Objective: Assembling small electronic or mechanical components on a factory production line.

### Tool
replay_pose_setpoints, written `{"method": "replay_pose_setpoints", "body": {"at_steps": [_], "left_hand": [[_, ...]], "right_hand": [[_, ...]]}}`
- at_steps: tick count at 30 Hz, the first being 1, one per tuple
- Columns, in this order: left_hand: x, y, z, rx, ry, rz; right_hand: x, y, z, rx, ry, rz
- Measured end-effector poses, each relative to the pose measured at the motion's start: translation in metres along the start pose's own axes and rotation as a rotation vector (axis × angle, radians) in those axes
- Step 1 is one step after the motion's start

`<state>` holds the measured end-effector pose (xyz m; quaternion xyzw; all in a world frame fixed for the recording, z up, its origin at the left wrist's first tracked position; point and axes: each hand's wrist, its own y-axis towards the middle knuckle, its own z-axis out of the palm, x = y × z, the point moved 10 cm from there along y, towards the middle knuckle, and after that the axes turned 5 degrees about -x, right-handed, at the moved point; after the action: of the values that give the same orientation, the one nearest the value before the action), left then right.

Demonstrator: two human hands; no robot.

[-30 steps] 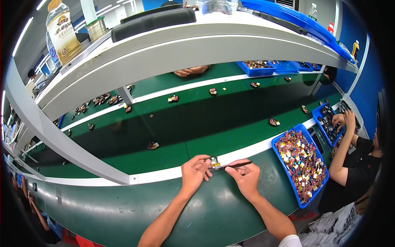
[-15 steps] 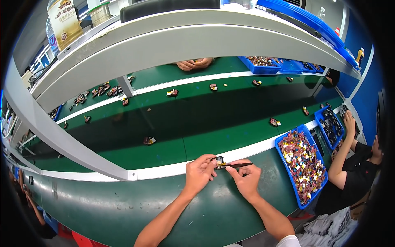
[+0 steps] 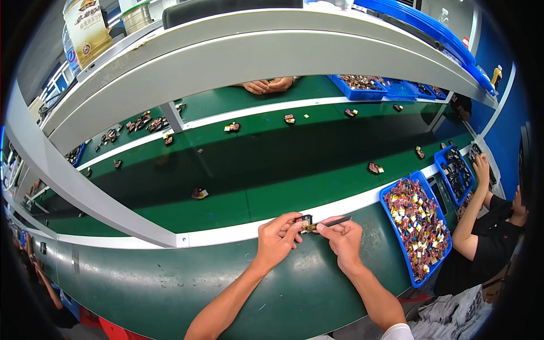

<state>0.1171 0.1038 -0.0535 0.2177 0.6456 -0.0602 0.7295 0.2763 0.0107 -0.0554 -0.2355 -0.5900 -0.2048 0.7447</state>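
Observation:
My left hand (image 3: 276,238) pinches a small black casing (image 3: 306,219) with a pale and yellowish inside between thumb and fingers. My right hand (image 3: 344,240) is closed around a slim black pen-like tool (image 3: 339,221). The tool slants down to the left, and its tip meets the casing. Whether it is a pair of tweezers I cannot tell. Both hands are above the near edge of the green workbench (image 3: 187,289), close to the white rail (image 3: 221,237). My fingers hide much of the casing.
Beyond the rail runs a green conveyor belt (image 3: 283,195) carrying scattered small assemblies (image 3: 199,194). A blue tray (image 3: 415,226) full of reddish parts stands at right, beside another blue tray (image 3: 455,173) and a co-worker (image 3: 481,226). A grey shelf frame (image 3: 226,59) spans overhead. Another person's hands (image 3: 267,85) show across.
The tool in my right hand has tilted, its back end rising and its tip lowering at the casing. Assemblies on the belt have shifted slightly left. My left hand stays nearly in place.

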Motion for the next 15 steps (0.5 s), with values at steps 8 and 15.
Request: {"method": "replay_pose_setpoints", "body": {"at_steps": [8, 15], "left_hand": [[-0.007, -0.001, 0.001, -0.013, 0.025, 0.086], [-0.018, -0.007, -0.001, -0.090, 0.120, 0.230]], "right_hand": [[-0.002, 0.001, -0.002, -0.012, -0.012, -0.019], [0.000, 0.000, 0.000, -0.012, -0.004, 0.004]]}}
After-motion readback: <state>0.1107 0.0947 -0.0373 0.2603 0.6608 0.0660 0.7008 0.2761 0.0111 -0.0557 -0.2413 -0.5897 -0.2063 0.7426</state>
